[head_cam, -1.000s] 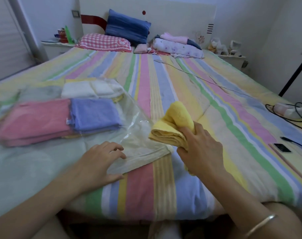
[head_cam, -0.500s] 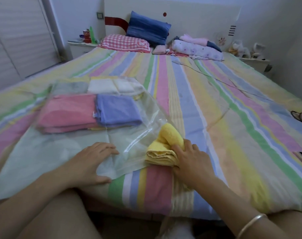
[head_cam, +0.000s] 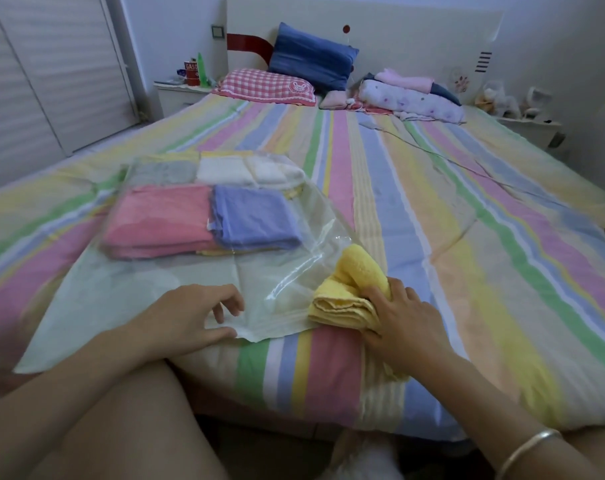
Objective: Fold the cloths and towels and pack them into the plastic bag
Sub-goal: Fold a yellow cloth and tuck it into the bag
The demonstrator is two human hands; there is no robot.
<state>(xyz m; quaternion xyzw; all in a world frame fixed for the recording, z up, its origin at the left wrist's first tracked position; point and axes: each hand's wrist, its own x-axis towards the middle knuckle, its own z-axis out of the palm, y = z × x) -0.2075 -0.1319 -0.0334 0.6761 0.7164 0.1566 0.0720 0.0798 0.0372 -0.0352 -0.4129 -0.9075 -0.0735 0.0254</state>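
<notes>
- We see the right hand (head_cam: 401, 320) at the near edge of the bed (head_cam: 450, 237), its grip closed around a folded yellow towel (head_cam: 346, 296), fingers curled over the towel's right side.
- The yellow towel lies low against the striped sheet, touching the near right edge of the plastic bag (head_cam: 148, 292).
- The left hand (head_cam: 190, 317) rests on the bag's near right corner, fingers loosely bent and the thumb along the near edge. We cannot tell whether its grip pinches the film or only presses it.
- The clear bag lies flat on the left half of the bed. Inside it, at the far end, we make out a pink towel (head_cam: 159, 220) with a blue cloth (head_cam: 256, 220) touching its right side. Just beyond them are a grey cloth (head_cam: 162, 173) and a white cloth (head_cam: 232, 171).
- A metal bracelet (head_cam: 526, 448) circles the right wrist.
- Far off by the headboard sit a blue pillow (head_cam: 311, 64) and a checked pillow (head_cam: 263, 86).
</notes>
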